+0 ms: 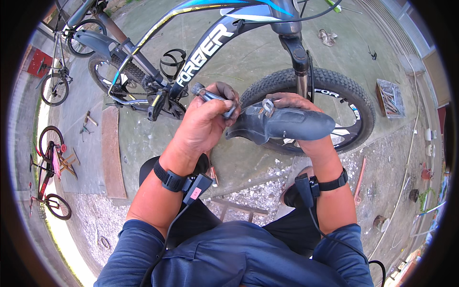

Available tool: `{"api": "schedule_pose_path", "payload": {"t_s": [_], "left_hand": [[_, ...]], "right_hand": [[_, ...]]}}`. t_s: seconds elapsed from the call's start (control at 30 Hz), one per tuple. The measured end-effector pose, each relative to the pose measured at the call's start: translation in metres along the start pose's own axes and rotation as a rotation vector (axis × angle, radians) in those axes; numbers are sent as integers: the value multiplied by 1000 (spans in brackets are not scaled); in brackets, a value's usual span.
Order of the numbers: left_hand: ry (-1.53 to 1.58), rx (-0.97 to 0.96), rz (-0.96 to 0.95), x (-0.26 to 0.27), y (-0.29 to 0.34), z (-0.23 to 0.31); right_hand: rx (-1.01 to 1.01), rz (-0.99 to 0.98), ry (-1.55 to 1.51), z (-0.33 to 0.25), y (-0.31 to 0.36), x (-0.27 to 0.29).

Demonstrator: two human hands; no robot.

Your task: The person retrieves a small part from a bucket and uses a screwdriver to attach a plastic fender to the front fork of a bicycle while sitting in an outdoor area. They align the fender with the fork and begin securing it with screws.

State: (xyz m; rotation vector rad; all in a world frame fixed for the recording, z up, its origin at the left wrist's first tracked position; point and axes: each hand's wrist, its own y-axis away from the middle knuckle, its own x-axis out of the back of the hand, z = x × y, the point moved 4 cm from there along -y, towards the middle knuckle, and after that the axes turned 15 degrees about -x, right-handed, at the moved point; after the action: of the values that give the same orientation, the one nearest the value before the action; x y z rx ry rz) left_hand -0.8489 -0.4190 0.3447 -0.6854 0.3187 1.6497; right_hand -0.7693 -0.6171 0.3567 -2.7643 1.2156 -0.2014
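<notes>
My left hand [203,115] is closed around a small dark part [209,95] with a knob-like end, pinched between thumb and fingers; its exact kind I cannot make out. Beside it, my right hand [292,101] grips a black plastic bicycle mudguard [306,125] from behind, so most of those fingers are hidden. A small metal bracket [266,110] stands on the mudguard's upper edge near my right fingertips. Just beyond both hands is the front wheel [356,91] of a black, blue and white mountain bike [205,55], which stands upright.
A box of tools [390,99] lies right of the wheel, with a red-handled wrench [360,179] nearer me. A hammer [88,117] and a brown board [111,153] lie to the left. Other bicycles [48,172] stand at the far left.
</notes>
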Motion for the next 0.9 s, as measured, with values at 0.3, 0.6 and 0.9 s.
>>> {"api": "schedule_pose_path", "payload": {"t_s": [0.3,0.6,0.9], "left_hand": [[-762,-124,-234,-13,-1,7],[-864,-109,-421,-24,9,-2],[-812,-3,-209,5,7,-3]], "right_hand": [[-65,32,11,1,1,12],[-145,120,9,4,1,8],[-279,82,-456,25,1,16]]}}
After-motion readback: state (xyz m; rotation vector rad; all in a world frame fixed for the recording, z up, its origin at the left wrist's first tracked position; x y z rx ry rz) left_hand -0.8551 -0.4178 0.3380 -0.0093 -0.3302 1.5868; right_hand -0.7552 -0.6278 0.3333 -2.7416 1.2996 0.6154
